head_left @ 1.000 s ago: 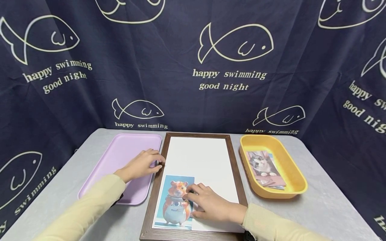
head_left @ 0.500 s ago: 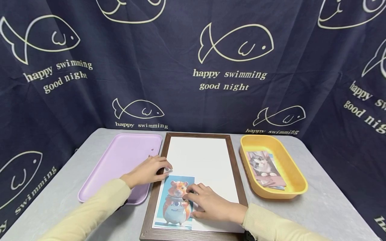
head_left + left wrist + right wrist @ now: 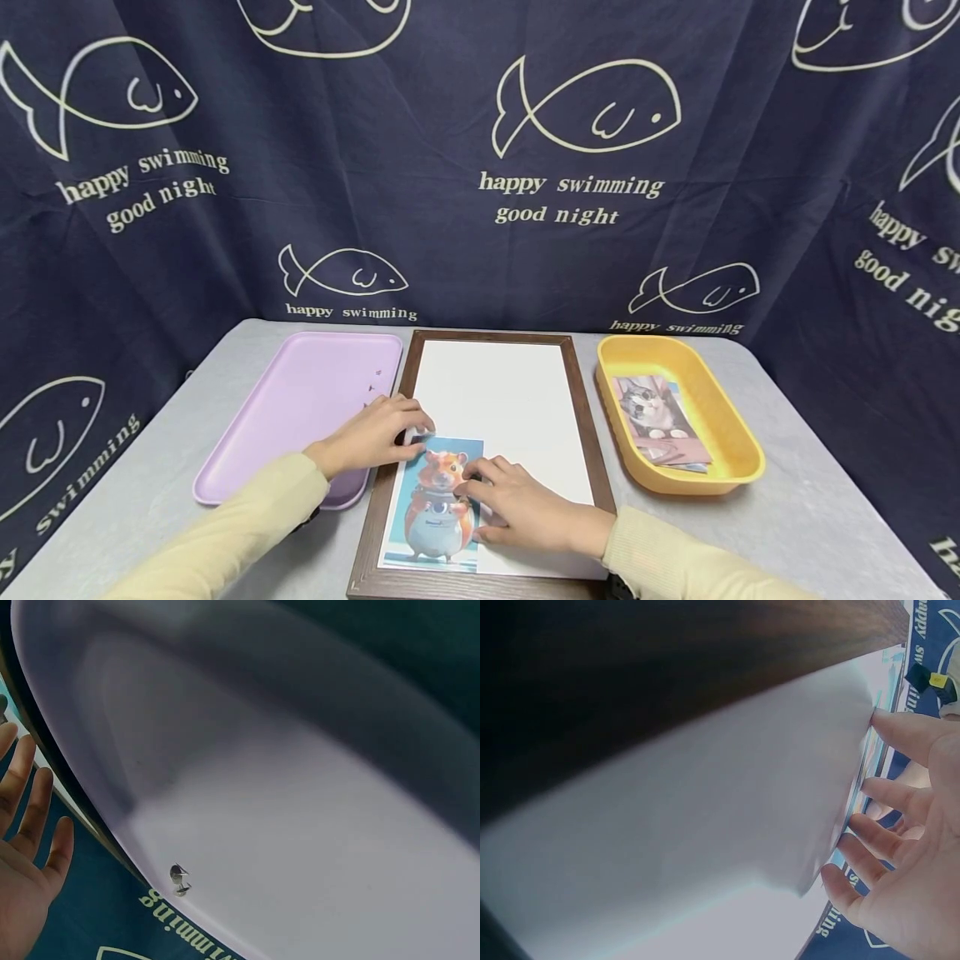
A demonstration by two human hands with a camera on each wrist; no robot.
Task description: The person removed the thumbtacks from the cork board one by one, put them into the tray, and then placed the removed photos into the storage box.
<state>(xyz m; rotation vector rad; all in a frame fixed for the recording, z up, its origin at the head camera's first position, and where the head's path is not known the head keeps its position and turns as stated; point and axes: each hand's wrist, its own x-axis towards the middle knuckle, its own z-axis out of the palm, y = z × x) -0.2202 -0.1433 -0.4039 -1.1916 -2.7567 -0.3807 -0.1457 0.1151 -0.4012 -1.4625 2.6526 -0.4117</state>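
A grey table (image 3: 810, 533) carries three things side by side, and a dark blue curtain (image 3: 480, 167) with white fish drawings hangs behind it. On the left lies a flat lilac tray (image 3: 300, 408) with rounded corners; two small metal pins (image 3: 179, 879) lie on its smooth surface near the edge by the frame. On the right stands a deeper yellow oval tray (image 3: 731, 442), and inside it lies a cat picture (image 3: 652, 412) on top of some other prints. These trays are apart from the hands and nothing blocks the middle.

In the middle lies a brown wooden frame (image 3: 588, 433) with a plain white board (image 3: 495, 392) inside. The hamster picture (image 3: 438, 500) lies flat on the near left part of this board. It is a glossy rectangular print: an orange hamster with a white belly on a light blue ground.

The left hand (image 3: 375, 433) reaches over the frame's left rail, and its fingers, lightly bent, rest at the upper left corner of the picture; I cannot tell if they pinch something. The right hand (image 3: 525, 508) lies flat with spread, straight fingers and presses the right side of the picture onto the board. Both sleeves (image 3: 675, 558) are pale yellow.
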